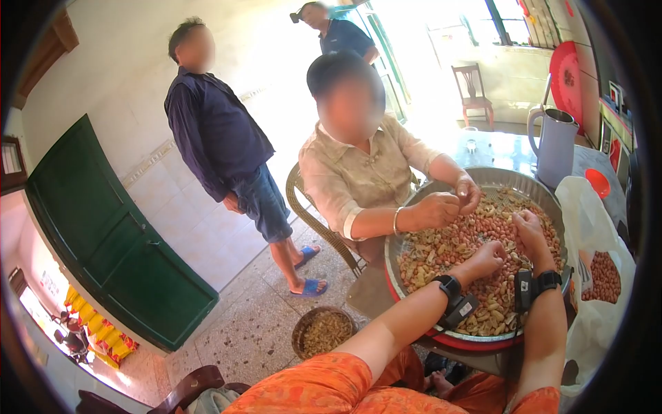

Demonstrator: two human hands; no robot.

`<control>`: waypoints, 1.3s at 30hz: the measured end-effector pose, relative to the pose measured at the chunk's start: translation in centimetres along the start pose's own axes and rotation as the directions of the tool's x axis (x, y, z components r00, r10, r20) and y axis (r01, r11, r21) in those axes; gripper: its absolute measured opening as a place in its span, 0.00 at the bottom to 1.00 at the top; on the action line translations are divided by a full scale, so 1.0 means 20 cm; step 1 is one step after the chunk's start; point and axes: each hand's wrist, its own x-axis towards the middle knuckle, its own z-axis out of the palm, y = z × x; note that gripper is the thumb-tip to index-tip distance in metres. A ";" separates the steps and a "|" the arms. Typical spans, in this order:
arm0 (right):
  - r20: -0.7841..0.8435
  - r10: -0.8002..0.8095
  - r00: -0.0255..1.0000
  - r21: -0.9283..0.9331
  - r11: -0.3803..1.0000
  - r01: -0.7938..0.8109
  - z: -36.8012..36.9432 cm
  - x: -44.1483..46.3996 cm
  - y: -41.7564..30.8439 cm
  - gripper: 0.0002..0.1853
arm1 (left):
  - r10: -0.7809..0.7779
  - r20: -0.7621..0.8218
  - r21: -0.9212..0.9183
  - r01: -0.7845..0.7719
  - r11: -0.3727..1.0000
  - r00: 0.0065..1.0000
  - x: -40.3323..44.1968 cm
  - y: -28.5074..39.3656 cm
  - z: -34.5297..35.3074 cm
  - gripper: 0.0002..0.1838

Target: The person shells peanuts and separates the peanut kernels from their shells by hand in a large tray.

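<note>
A wide round metal tray [392, 265] holds peanuts, reddish kernels and broken shells. Over the middle of the tray is my left hand [487, 261], its fingers curled together; whatever they hold is too small to make out. My right hand [529, 231] is above the tray's right part, fingertips pinched, with its contents hidden. Both wrists wear black straps with small devices. Across the tray, a seated co-worker in a beige shirt [358, 176] has both hands close together above the shells, apart from mine.
A white plastic bag [581, 207] with kernels lies right of the tray. Behind stand a grey jug [556, 148] and an orange-red cup [597, 183] on the table. A bowl of shells [298, 338] is on the floor. Two people stand behind, near a green door [117, 234].
</note>
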 end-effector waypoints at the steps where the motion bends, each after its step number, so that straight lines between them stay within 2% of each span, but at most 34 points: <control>1: -0.022 0.008 1.000 0.007 1.000 -0.008 0.00 0.00 0.01 0.10 | -0.016 0.002 -0.002 0.016 1.000 1.000 0.00 0.00 0.00 0.09; 9: -0.021 0.032 0.999 0.004 0.999 -0.031 0.00 -0.01 -0.01 0.09 | -0.012 -0.020 -0.030 0.011 0.999 1.000 0.01 -0.03 0.01 0.09; 11: -0.023 0.044 0.999 -0.002 0.999 -0.044 0.00 -0.02 -0.01 0.10 | 0.038 -0.050 0.011 -0.038 0.999 0.998 0.01 -0.03 0.01 0.08; 17: 0.000 0.022 1.000 -0.004 1.000 -0.022 0.01 -0.03 -0.02 0.11 | 0.040 -0.044 0.093 -0.036 0.995 0.998 0.00 0.00 0.00 0.07; 24: 0.004 0.041 0.999 -0.039 0.998 -0.041 0.01 -0.04 -0.04 0.13 | 0.064 -0.025 0.048 -0.063 0.997 0.998 0.02 -0.04 0.01 0.07; 26: 0.001 0.053 0.999 -0.040 0.998 -0.053 0.02 -0.04 -0.04 0.13 | 0.022 0.008 0.019 -0.022 1.000 1.000 0.02 -0.04 0.01 0.07; 32: 0.027 0.038 0.999 0.016 0.999 -0.039 0.02 -0.05 -0.06 0.17 | 0.033 0.009 0.038 -0.034 0.999 0.999 0.02 -0.04 0.01 0.07; 35: 0.016 0.055 0.998 0.046 0.997 -0.055 0.02 -0.05 -0.06 0.14 | 0.068 -0.004 0.081 -0.068 0.994 0.998 0.03 -0.05 0.01 0.07; 37: 0.001 0.070 0.998 0.050 0.996 -0.070 0.01 -0.03 -0.04 0.07 | 0.071 -0.006 0.081 -0.070 0.994 0.997 0.03 -0.06 0.01 0.07; 39: 0.011 0.048 0.999 0.062 0.997 -0.048 -0.01 -0.01 -0.01 0.05 | 0.073 -0.008 0.081 -0.072 0.994 0.997 0.03 -0.05 0.01 0.08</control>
